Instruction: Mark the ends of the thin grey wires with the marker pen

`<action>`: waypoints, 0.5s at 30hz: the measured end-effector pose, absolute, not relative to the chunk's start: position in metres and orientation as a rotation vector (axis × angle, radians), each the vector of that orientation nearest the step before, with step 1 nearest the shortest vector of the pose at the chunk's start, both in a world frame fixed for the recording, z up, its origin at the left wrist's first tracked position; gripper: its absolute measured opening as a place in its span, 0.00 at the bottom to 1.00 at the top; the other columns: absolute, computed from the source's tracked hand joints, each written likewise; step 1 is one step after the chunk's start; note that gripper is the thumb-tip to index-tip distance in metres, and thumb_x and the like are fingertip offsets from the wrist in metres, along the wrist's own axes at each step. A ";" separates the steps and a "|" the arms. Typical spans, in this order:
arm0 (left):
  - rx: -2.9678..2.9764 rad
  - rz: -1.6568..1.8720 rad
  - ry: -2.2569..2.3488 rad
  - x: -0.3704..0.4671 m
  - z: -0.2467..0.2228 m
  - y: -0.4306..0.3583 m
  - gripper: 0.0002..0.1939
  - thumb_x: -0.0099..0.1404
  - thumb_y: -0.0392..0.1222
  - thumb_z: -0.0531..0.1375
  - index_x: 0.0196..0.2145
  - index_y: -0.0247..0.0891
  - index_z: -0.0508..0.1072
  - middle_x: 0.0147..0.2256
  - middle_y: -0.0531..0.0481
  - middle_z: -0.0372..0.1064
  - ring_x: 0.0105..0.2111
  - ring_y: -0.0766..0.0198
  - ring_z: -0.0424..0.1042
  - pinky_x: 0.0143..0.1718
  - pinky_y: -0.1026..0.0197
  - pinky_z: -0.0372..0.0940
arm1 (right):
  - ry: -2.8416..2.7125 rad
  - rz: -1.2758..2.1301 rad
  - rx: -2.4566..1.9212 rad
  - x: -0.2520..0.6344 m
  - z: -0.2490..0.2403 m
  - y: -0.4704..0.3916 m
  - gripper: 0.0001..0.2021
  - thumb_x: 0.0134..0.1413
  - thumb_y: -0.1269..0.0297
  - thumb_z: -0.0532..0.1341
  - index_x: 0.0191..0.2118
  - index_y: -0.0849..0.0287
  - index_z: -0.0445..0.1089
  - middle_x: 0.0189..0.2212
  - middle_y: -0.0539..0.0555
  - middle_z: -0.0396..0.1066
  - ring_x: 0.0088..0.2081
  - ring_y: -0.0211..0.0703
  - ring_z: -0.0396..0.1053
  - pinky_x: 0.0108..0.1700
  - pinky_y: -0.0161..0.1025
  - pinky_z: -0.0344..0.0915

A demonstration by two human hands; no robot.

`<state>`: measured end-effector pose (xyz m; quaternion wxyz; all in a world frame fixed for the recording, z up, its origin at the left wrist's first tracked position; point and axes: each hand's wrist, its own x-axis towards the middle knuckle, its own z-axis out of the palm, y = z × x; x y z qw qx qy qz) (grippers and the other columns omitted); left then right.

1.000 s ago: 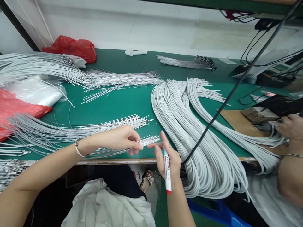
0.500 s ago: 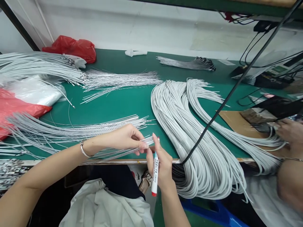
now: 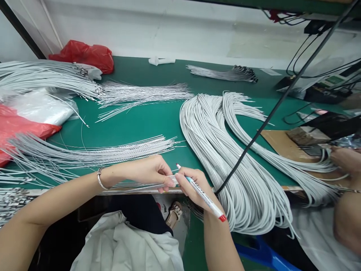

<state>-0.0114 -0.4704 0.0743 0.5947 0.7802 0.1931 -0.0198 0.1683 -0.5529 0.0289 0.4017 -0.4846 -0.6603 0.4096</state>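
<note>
My left hand [image 3: 153, 173] pinches the ends of several thin grey wires [image 3: 126, 185] near the bench's front edge. Close against it, my right hand [image 3: 194, 186] grips a white marker [image 3: 204, 195], its red end toward the lower right and its dark tip toward the upper left. The fingertips of my right hand are at the wire ends. Behind my left hand lies a loose bundle of grey wires [image 3: 135, 147]. A thick looped bundle of light grey cables [image 3: 214, 139] hangs over the edge to the right of my hands.
More wires [image 3: 146, 94] lie further back, with a dark-tipped bundle [image 3: 225, 73] behind. Red bags [image 3: 90, 56] and clear plastic [image 3: 45, 107] are at left. A black cord [image 3: 265, 124] crosses diagonally. Another person's hand [image 3: 345, 158] holds cables at right.
The marker has swung from nearly upright to slanting, its red end moving right. My right hand has turned and lowered its fingers beside my left hand, which has shifted slightly down.
</note>
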 end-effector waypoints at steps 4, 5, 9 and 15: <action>1.968 -0.053 0.519 -0.011 0.084 -0.477 0.16 0.66 0.49 0.57 0.28 0.33 0.72 0.23 0.54 0.66 0.22 0.71 0.61 0.23 0.68 0.52 | -1.651 0.946 -1.237 0.166 0.026 -0.551 0.19 0.61 0.57 0.54 0.20 0.58 0.56 0.14 0.44 0.50 0.18 0.31 0.48 0.20 0.31 0.47; 2.053 -0.025 0.545 -0.011 0.086 -0.479 0.15 0.66 0.49 0.57 0.29 0.34 0.71 0.22 0.55 0.63 0.20 0.72 0.58 0.22 0.68 0.49 | -1.630 0.932 -1.236 0.165 0.024 -0.551 0.19 0.61 0.57 0.53 0.20 0.58 0.56 0.15 0.44 0.49 0.19 0.31 0.47 0.20 0.31 0.47; 2.309 0.069 0.603 -0.011 0.094 -0.488 0.13 0.69 0.44 0.54 0.29 0.35 0.69 0.19 0.58 0.58 0.18 0.72 0.52 0.22 0.65 0.45 | -1.630 0.911 -1.222 0.164 0.021 -0.550 0.18 0.61 0.58 0.54 0.21 0.58 0.56 0.15 0.43 0.48 0.19 0.31 0.48 0.21 0.32 0.47; 1.988 -0.083 0.546 -0.008 0.092 -0.478 0.12 0.66 0.40 0.56 0.26 0.34 0.72 0.24 0.51 0.72 0.25 0.69 0.69 0.26 0.70 0.57 | -1.672 0.924 -1.205 0.169 0.021 -0.550 0.17 0.59 0.57 0.56 0.22 0.57 0.58 0.13 0.42 0.50 0.17 0.30 0.47 0.20 0.31 0.46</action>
